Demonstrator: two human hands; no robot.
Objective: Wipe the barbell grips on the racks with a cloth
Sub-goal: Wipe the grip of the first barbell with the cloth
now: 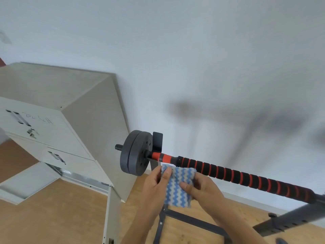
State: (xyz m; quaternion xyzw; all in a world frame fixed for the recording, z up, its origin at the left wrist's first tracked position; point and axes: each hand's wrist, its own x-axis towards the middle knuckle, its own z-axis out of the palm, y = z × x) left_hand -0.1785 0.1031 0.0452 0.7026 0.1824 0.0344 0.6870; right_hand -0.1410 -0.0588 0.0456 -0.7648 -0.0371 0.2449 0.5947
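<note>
A barbell (228,173) lies across a dark metal rack (274,221), running from its weight plates (135,154) down and away to the far end of the rack. Next to the plates the bar is wrapped in red, and past a black collar the long grip (246,178) begins, black foam ringed with red bands. A black hook (157,141) of the rack stands up just behind the bar, right beside the plates.

Just below the bar, close to the red section and the start of the grip, a person holds a cloth (179,185) with blue and white wavy stripes. The cloth's top edge sits right under the bar; I cannot tell whether it touches. The left hand (154,185) pinches the cloth's upper left edge, thumb lying over the front of the fabric. The right hand (202,189) grasps the right side, fingers curled round the edge and the thumb pressed on the stripes. The cloth hangs spread between the two hands.

Beyond the plates, away from the rack, stands a pale grey metal cabinet (70,120) with drawer handles and some handwriting on its front; one low drawer (29,180) is pulled out. Behind the barbell is a white wall (175,50) carrying soft shadows, and below it a wooden floor (52,217).
</note>
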